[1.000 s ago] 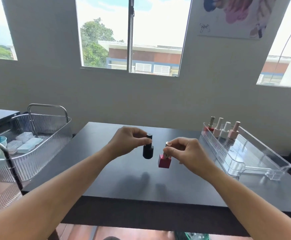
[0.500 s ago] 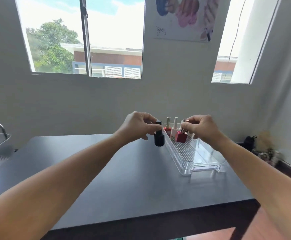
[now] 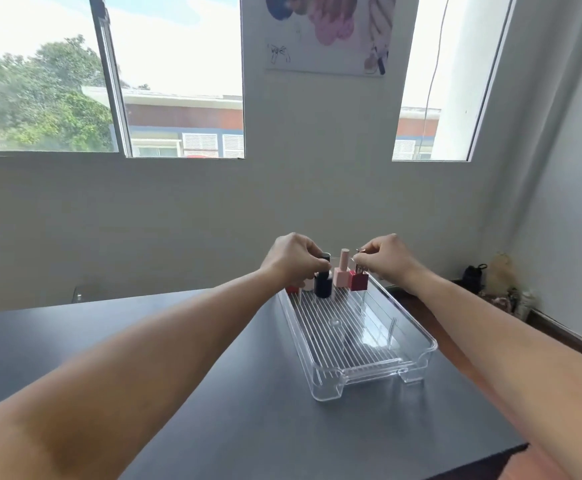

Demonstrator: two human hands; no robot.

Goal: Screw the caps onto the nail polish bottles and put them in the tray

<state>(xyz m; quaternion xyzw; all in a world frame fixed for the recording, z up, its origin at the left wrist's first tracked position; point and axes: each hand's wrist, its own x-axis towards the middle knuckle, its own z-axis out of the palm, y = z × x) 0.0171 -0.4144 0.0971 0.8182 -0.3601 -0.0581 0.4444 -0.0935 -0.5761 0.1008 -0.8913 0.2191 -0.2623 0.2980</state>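
Note:
A clear ribbed plastic tray (image 3: pixel 417 355) lies on the dark table (image 3: pixel 213 393). My left hand (image 3: pixel 293 259) pinches the cap of a black nail polish bottle (image 3: pixel 323 285) held over the tray's far end. With my right hand (image 3: pixel 388 259) I pinch the cap of a dark red square bottle (image 3: pixel 359 280) at the tray's far right. Between the two stands a pink bottle (image 3: pixel 342 275) with a tall pink cap. Other bottles stand behind my left hand, mostly hidden; a red one (image 3: pixel 292 290) peeks out at the far left.
The near two thirds of the tray hold no bottles. The table's right edge runs close beside the tray. A black bag (image 3: pixel 474 277) and other items sit on the floor at the right wall. Windows and a nail poster (image 3: pixel 327 32) are on the wall ahead.
Both hands carried their bottles right and forward from the middle of the table to the tray's far end. The view swung right, so the wire basket at the left is out of sight.

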